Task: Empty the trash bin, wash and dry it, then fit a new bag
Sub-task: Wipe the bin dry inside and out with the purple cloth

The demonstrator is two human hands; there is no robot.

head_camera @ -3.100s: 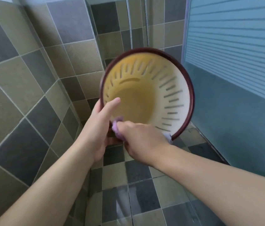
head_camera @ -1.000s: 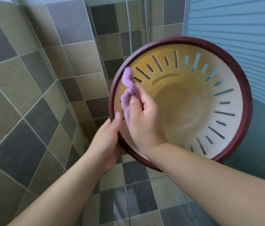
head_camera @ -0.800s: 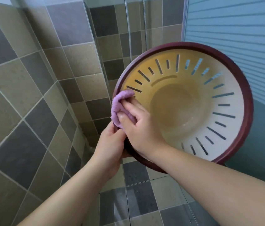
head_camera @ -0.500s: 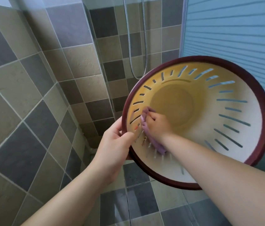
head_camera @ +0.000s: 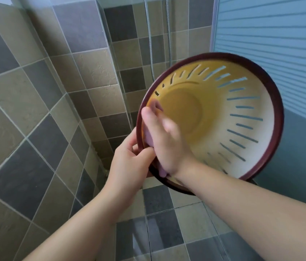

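Note:
The trash bin (head_camera: 242, 113) is a slotted yellow-cream plastic basket with a dark red rim, held up in the air with its mouth toward me. My left hand (head_camera: 129, 164) grips the rim at its lower left, fingers curled over the edge. My right hand (head_camera: 163, 140) is inside the bin at the left wall and presses a purple cloth (head_camera: 148, 136) against it. Most of the cloth is hidden under the hand, which is blurred by motion.
Tiled walls (head_camera: 35, 91) stand close on the left and behind. A shower hose (head_camera: 149, 34) hangs at the back. A frosted striped panel (head_camera: 270, 34) closes the right side. Wet floor tiles (head_camera: 157, 232) lie below.
The bin has tilted and shifted a little right and down. My right hand has slid the cloth from the lower wall up along the left inner wall near the rim. My left hand keeps its grip.

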